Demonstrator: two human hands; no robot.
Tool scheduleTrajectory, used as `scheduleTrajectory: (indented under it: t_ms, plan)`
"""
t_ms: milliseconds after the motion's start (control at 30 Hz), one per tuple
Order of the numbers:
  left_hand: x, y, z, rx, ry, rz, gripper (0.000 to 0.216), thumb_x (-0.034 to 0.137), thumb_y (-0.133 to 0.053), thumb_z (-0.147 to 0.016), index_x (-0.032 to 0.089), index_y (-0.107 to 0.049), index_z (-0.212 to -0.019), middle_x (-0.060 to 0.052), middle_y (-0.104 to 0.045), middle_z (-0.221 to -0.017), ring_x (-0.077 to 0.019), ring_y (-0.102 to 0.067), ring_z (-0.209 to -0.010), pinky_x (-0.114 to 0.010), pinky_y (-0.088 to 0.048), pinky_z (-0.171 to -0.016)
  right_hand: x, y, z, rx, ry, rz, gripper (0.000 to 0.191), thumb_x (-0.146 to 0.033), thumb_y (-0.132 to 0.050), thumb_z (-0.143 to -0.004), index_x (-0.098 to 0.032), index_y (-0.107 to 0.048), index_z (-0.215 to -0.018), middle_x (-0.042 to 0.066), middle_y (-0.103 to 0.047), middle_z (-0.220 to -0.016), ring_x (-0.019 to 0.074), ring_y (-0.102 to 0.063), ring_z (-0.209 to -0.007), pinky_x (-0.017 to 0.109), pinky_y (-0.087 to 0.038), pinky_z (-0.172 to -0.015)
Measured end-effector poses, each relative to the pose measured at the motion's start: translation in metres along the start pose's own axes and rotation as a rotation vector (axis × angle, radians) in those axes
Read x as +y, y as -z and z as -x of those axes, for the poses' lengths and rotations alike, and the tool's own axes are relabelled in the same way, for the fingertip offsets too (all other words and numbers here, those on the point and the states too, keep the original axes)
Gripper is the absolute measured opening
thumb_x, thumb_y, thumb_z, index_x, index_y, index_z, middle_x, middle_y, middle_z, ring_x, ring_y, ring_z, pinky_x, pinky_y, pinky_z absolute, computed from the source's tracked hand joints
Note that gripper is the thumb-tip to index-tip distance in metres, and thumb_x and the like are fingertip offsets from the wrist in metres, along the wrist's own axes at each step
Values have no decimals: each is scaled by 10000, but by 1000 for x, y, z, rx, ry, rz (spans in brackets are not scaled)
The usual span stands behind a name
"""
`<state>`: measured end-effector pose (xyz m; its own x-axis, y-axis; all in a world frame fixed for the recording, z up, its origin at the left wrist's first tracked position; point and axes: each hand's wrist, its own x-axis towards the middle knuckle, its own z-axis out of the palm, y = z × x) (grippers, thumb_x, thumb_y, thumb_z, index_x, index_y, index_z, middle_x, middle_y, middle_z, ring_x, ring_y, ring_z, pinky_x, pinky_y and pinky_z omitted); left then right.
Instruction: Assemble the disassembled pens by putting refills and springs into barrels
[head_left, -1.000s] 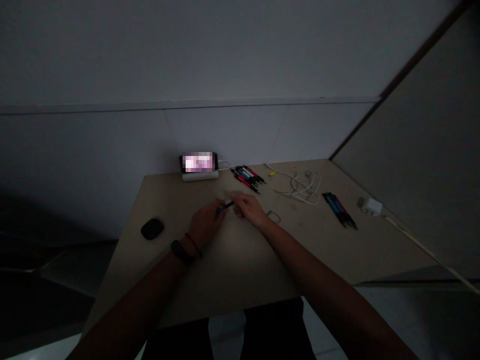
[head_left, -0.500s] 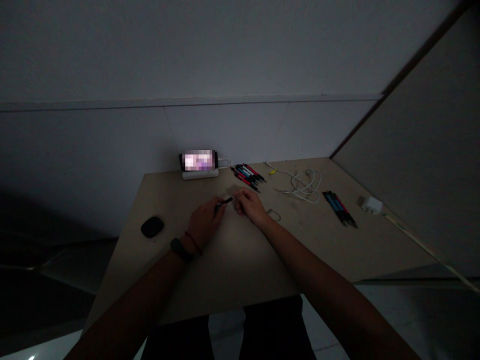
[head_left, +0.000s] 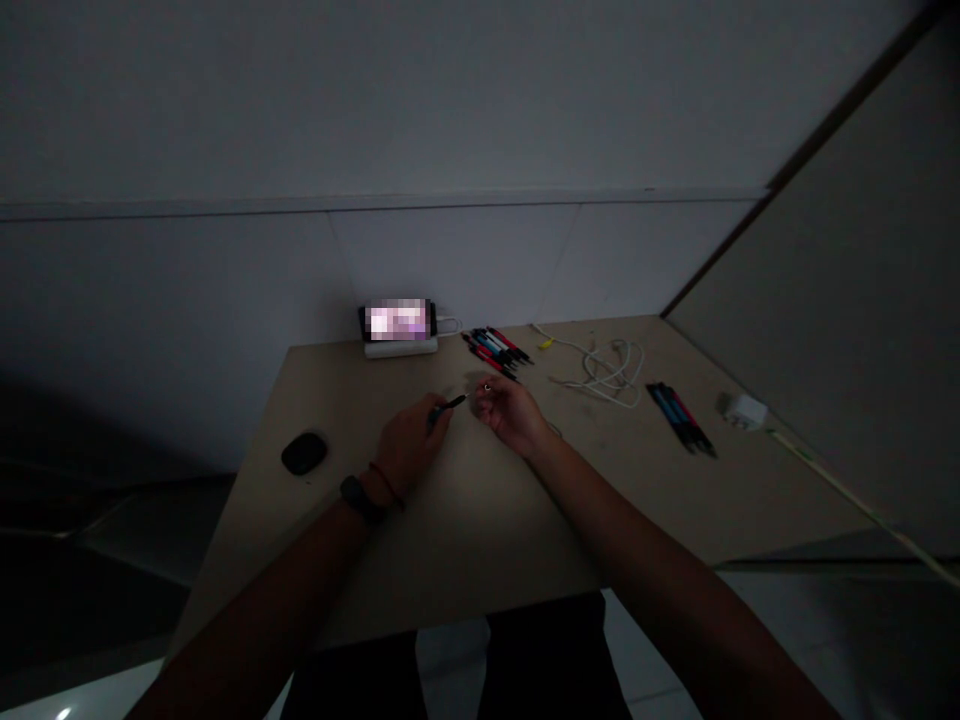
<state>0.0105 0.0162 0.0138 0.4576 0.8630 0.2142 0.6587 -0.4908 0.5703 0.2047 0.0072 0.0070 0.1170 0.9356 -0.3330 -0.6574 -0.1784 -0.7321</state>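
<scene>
My left hand (head_left: 411, 442) is closed round a dark pen (head_left: 448, 405) over the middle of the beige table (head_left: 465, 520), the pen's tip pointing right. My right hand (head_left: 512, 411) is just right of that tip, fingers pinched on a tiny pale part (head_left: 487, 387) that I cannot make out. A dark band and a thin bracelet sit on my left wrist. The scene is dim.
A lit phone (head_left: 398, 322) leans on a white stand at the back edge. Beside it lies a bunch of pens (head_left: 496, 350), a white cable coil (head_left: 606, 372), another group of pens (head_left: 680, 417), a white charger (head_left: 741, 410) and a black mouse (head_left: 304, 452) at left.
My right hand has drawn slightly away from the pen's tip and lifted, turning its fingers up with the small part. My left hand and pen stay almost still.
</scene>
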Motion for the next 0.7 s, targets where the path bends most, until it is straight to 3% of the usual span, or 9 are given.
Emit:
scheduleTrajectory:
  t_ms: [300, 567, 700]
  plan:
    - [0, -1, 0, -20, 5, 4, 314, 425, -451, -1025, 217, -659, -1134, -58, -749, -919, -199, -684, -790, -288, -469, -674, 0, 4, -2, -95, -85, -13, 126, -279, -707, -743, -168, -647, -736, -28, -553, -571, 67, -380, -446, 207, -289, -418]
    - [1, 1, 0, -14, 2, 62, 337, 415, -400, -1035, 206, -653, -1115, -44, -728, -875, -184, -663, -750, -283, -442, -654, 4, -6, 8, -138, 45, 221, 374, -475, -810, -736, -153, -699, -890, -116, -326, -499, 56, -240, -429, 229, -141, -419]
    - [2, 1, 0, -25, -3, 85, 354, 401, -358, -1045, 202, -649, -1076, -29, -701, -819, -173, -642, -709, -281, -422, -646, 4, -9, 12, -177, 75, 297, 402, -489, -850, -697, -159, -714, -883, -121, -308, -500, 52, -225, -435, 240, -119, -424]
